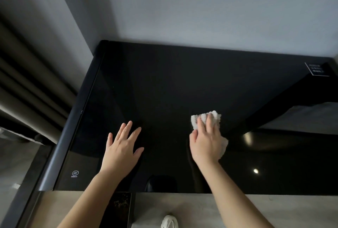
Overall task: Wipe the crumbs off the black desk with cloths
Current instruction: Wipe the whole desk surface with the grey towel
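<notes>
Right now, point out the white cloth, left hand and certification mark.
white cloth [216, 117]: head view, bunched part past fingers.
left hand [121, 148]: head view, back of hand.
certification mark [75, 173]: head view, its centre.

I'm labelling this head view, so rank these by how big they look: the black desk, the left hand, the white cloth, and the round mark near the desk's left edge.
1. black desk
2. left hand
3. white cloth, though part is hidden under the right hand
4. round mark
</notes>
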The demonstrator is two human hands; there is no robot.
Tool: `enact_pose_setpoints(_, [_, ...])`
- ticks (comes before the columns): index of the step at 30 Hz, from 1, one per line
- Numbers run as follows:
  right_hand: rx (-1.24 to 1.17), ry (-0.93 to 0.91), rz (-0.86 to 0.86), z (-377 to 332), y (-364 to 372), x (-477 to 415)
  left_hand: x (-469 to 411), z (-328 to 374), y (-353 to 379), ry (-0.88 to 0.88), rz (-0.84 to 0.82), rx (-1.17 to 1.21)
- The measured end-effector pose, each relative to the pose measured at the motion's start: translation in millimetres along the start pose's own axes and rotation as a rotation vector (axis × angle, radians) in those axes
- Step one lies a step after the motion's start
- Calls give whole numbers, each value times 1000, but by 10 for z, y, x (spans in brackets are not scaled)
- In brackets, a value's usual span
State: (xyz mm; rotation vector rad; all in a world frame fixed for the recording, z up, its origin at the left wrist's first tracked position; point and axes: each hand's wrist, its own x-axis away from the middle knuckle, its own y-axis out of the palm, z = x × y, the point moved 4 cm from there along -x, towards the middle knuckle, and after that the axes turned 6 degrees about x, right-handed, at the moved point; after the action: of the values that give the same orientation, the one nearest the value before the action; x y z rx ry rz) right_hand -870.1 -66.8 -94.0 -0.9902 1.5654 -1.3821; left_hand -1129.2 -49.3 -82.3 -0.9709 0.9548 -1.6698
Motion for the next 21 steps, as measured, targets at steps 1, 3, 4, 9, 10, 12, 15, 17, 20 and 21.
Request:
enact_pose_setpoints(1, [-16,-32,-14,-178,-3,102,36,-86,-33,-12,3,-7])
enact_pose_setpoints(3, [-68,-126,-15,-523,26,379,93,-287,-97,-41,0,-20])
enact_pose_setpoints(4, [-98,-192,-1,-677,44,538,117,-396,-130,-59,0,-20])
enact_pose_setpoints(9, [-102,-475,-13,-795,25,845,277,-927,-288,-119,-13,-46])
enact_pose_setpoints(10, [-82,-383,2,-680,12,785,306,-1025,-321,-117,-21,-58])
enact_pose_setpoints(12, [-49,-97,32,-497,-16,709,367,-1204,-395,-105,-26,-68])
enact_pose_setpoints(15, [24,86,36,-765,7,824,459,-1455,-497,-85,-27,-55])
enact_pose_setpoints(17, [3,49,58,-1215,46,996,536,-1634,-532,-86,-40,-36])
enact_pose_setpoints(20, [-59,-70,52,-1977,117,1314,672,-1887,-570,-82,-41,60])
enact_pose_setpoints(21, [-76,-103,43,-2206,142,1407,720,-1963,-571,-83,-44,111])
